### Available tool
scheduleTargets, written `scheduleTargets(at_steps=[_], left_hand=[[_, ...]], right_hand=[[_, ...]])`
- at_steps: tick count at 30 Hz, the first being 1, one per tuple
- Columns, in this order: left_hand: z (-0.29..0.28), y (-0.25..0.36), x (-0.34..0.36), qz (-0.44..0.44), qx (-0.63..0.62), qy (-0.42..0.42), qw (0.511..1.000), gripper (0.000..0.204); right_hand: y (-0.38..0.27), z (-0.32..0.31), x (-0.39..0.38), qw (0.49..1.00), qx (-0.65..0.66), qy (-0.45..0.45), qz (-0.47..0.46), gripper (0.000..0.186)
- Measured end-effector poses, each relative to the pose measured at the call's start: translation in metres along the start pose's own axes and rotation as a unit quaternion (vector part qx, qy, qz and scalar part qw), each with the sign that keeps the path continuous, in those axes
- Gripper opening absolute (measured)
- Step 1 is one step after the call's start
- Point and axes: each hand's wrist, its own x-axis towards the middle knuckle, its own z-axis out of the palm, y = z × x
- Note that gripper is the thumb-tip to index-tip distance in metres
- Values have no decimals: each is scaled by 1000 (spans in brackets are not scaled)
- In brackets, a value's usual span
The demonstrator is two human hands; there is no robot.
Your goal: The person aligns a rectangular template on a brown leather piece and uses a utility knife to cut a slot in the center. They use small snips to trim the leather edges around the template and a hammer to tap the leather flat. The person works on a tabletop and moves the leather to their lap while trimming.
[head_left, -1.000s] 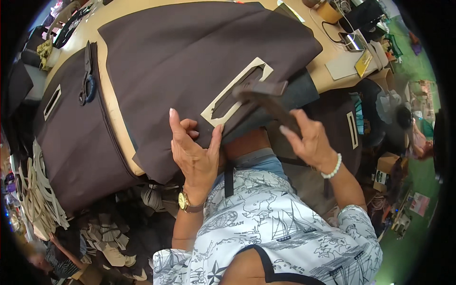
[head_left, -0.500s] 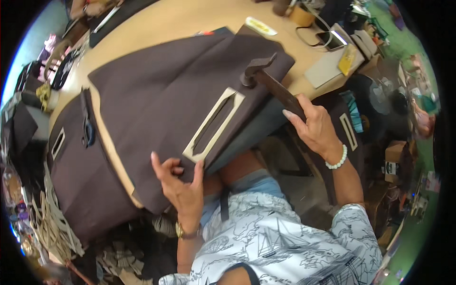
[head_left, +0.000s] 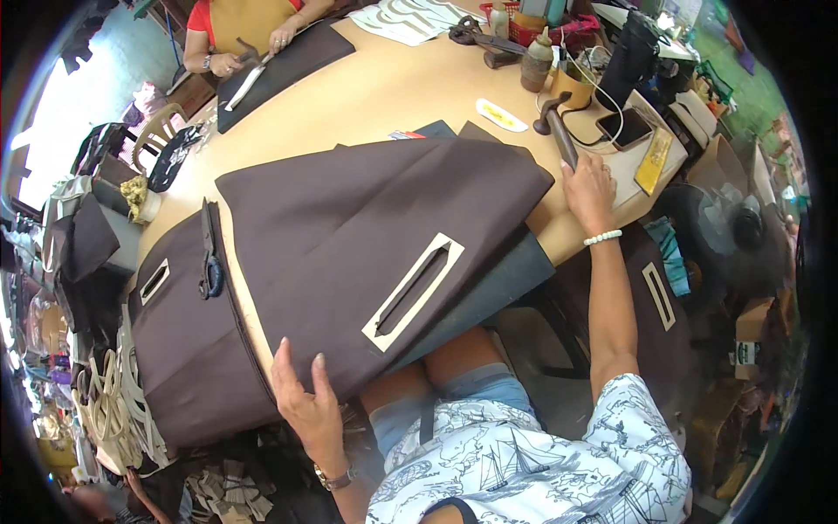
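A hammer (head_left: 566,147) is gripped by its handle in my right hand (head_left: 591,194), its head over the table beyond the sheet's right corner. My left hand (head_left: 311,409) is open, fingers apart, at the near edge of a large dark brown sheet (head_left: 323,227); whether the fingertips touch it I cannot tell. Near the sheet's right side lies a cream frame (head_left: 381,335), long and narrow, around a dark slot. Under that side a dark flat board (head_left: 502,284) sticks out, reaching past the table edge above my lap.
Scissors (head_left: 210,266) lie on another brown sheet (head_left: 188,358) at left, which bears a second cream frame (head_left: 145,293). Across the table (head_left: 349,96), a co-worker holds a hammer over a dark board (head_left: 301,65). Bottles, a phone (head_left: 625,127) and a yellow block (head_left: 653,162) stand or lie at right.
My right hand has carried the hammer away from above the cream frame, toward the far right. My left hand has drawn back from the frame's near end. The view has shifted, showing more of the table.
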Motion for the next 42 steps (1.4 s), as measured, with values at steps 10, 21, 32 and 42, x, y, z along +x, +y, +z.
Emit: scheduleTargets(at_steps=[10,21,32,42], left_hand=[[9,-49,-19,-21,137,56,989,26],[-8,-52,-11,51,215,118,968,20],[-198,-221,-168,-175,352,415,821,23],[-232,-261,-398,-529,448,329,641,28]], right_hand=[[-58,-17,20,933,282,-12,-223,34],[-100,-57,7,808,490,170,-281,16],[-192,-108,-218,374,557,-490,-557,19],[-230,-69,-420,149,366,-678,-619,23]])
